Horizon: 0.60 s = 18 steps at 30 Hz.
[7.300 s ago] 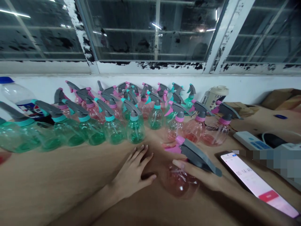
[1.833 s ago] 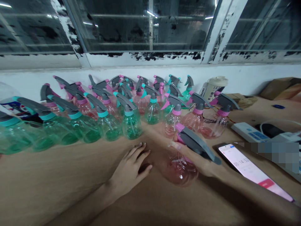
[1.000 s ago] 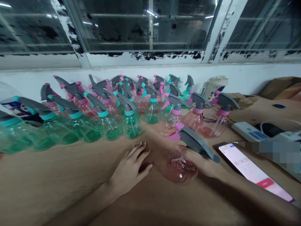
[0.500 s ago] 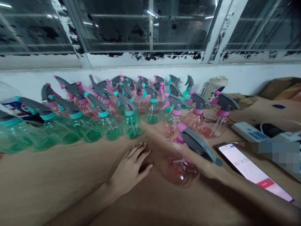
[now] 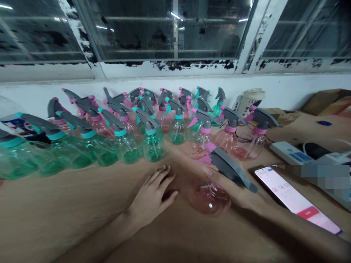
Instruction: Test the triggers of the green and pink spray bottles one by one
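Note:
My right hand [image 5: 219, 177] is closed round the neck of a pink spray bottle [image 5: 210, 201], just below its grey and pink trigger head. The round, see-through bottle stands on or just over the table, tilted a little. My left hand [image 5: 155, 193] lies on the wood to its left, fingers stretched out, holding nothing. A green spray bottle [image 5: 153, 146] with a turquoise collar is nearest to its fingertips. Another pink spray bottle [image 5: 200, 140] stands right behind the held one.
Several green and pink spray bottles stand in rows along the wall. To the right lie a phone [image 5: 296, 201] with a running timer and a white power strip [image 5: 289, 152]. A paper cup [image 5: 251, 100] and a brown cardboard box [image 5: 326, 101] are at the back.
Hardly anything differs. My right hand and the pink spray bottle have shifted very slightly, with a finger now reaching forward by the trigger. My left hand has stayed in place.

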Tool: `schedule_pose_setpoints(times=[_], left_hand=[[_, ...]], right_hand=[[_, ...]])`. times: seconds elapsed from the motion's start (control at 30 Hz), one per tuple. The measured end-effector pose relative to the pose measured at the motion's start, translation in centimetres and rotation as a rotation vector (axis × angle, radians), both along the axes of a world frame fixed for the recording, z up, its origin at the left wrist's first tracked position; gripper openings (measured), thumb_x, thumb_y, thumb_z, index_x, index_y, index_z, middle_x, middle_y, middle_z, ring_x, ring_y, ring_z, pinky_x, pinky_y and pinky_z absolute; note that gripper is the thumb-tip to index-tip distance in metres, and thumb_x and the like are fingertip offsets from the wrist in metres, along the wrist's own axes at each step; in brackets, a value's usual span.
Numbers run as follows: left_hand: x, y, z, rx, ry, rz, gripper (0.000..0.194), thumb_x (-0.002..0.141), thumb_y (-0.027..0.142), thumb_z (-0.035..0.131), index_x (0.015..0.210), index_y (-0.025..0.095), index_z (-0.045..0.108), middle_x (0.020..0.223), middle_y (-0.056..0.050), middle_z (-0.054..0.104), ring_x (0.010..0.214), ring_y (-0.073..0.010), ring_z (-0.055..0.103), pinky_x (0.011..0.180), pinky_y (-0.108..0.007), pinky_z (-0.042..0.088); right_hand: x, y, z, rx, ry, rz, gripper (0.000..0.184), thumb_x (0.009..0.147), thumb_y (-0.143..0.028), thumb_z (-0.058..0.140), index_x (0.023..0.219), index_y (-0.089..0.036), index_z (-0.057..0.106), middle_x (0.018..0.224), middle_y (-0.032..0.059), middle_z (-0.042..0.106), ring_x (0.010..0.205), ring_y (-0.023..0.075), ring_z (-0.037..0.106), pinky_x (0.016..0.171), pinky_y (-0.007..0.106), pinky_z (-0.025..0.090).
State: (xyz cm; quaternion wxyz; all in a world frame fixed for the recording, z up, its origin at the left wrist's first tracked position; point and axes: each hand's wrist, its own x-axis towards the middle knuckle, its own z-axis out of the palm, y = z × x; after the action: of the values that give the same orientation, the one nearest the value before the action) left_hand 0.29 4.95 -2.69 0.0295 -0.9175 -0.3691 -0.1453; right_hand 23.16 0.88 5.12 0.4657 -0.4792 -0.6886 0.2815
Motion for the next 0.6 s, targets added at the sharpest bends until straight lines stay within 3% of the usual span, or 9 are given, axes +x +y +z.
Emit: schedule_pose_setpoints(times=[0.1,0.3,0.4,0.53,0.6], left_hand=[[-0.1,0.0,0.0,0.009,-0.004,-0.005,0.040,0.090,0.039,0.046,0.121,0.015,0.051,0.133,-0.012,0.048,0.124,-0.0252,0.041,0.100,-0.043,0.037],[0.0,0.0,0.0,0.019,0.004,0.004,0.041,0.090,0.039,0.046,0.121,0.015,0.051,0.133,-0.012,0.047,0.122,-0.0260,0.043,0.099,-0.045,0.038],[0.0,-0.1,0.0,0.009,0.004,0.011,0.041,0.090,0.039,0.046,0.121,0.014,0.052,0.133,-0.013,0.048,0.122,-0.0260,0.044,0.099,-0.044,0.038],[0.0,-0.1,0.0,-0.005,-0.001,0.009,0.040,0.089,0.037,0.047,0.122,0.012,0.051,0.132,-0.014,0.048,0.123,-0.0263,0.042,0.100,-0.044,0.038],[0.0,-0.1,0.0,-0.007,0.001,0.015,0.040,0.089,0.035,0.048,0.122,0.012,0.051,0.132,-0.014,0.048,0.122,-0.0264,0.043,0.099,-0.044,0.038]], right_hand=[[0.2,0.0,-0.5,-0.022,0.038,0.017,0.015,0.082,-0.036,0.054,0.087,-0.024,0.060,0.074,-0.0003,0.063,0.071,0.0164,0.061,0.070,0.031,0.050],[-0.1,-0.1,0.0,-0.021,-0.027,-0.028,0.019,0.078,-0.037,0.058,0.067,-0.023,0.051,0.064,-0.0040,0.054,0.060,0.0118,0.055,0.062,0.027,0.048],[-0.2,-0.2,-0.2,-0.049,-0.025,-0.033,0.021,0.078,-0.042,0.057,0.069,-0.023,0.054,0.065,-0.0027,0.056,0.062,0.0135,0.056,0.063,0.029,0.049],[0.0,-0.6,-1.1,-0.124,-0.058,-0.065,0.024,0.072,-0.046,0.062,0.064,-0.023,0.057,0.055,-0.0038,0.052,0.051,0.0137,0.053,0.047,0.027,0.046],[0.1,-0.9,-1.1,-0.117,-0.082,-0.055,0.020,0.067,-0.043,0.068,0.065,-0.024,0.061,0.054,-0.0045,0.053,0.050,0.0144,0.053,0.047,0.028,0.047]])
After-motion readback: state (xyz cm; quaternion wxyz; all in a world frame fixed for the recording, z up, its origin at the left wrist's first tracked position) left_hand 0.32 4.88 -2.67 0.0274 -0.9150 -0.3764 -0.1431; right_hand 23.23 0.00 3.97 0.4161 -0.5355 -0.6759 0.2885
